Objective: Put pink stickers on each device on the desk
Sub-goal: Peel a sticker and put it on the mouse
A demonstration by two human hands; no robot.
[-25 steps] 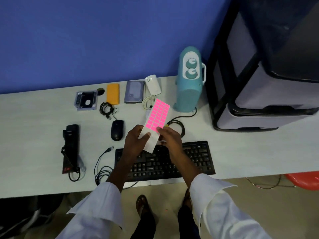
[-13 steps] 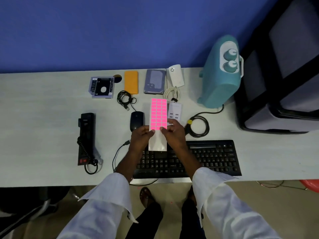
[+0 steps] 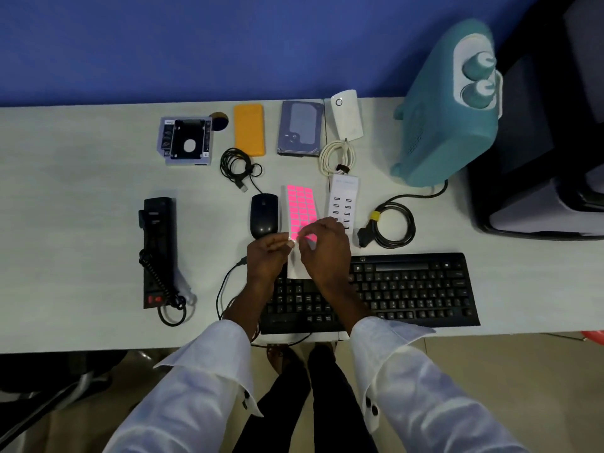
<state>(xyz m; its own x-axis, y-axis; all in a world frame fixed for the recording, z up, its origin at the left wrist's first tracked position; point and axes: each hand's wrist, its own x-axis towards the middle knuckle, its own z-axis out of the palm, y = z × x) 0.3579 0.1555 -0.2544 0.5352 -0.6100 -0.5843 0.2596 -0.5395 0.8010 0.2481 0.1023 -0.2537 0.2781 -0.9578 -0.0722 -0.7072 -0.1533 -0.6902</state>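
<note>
Hands (image 3: 295, 253) pinching sticker sheet (image 3: 301, 207) above keyboard (image 3: 408, 289).

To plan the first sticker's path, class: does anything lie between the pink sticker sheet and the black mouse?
Nothing visible does. The left hand and right hand hold the sticker sheet just right of the black mouse; only desk shows between.

Pink sticker sheet (image 3: 300, 207), black keyboard (image 3: 408, 286), black mouse (image 3: 264, 214), orange case (image 3: 249, 129), teal appliance (image 3: 441, 125)

Dim, soft indoor light, desk (image 3: 65, 197) evenly lit, faint shadows, wide-angle bending at edges, heater (image 3: 441, 125) slightly blurred, mild grain
</note>
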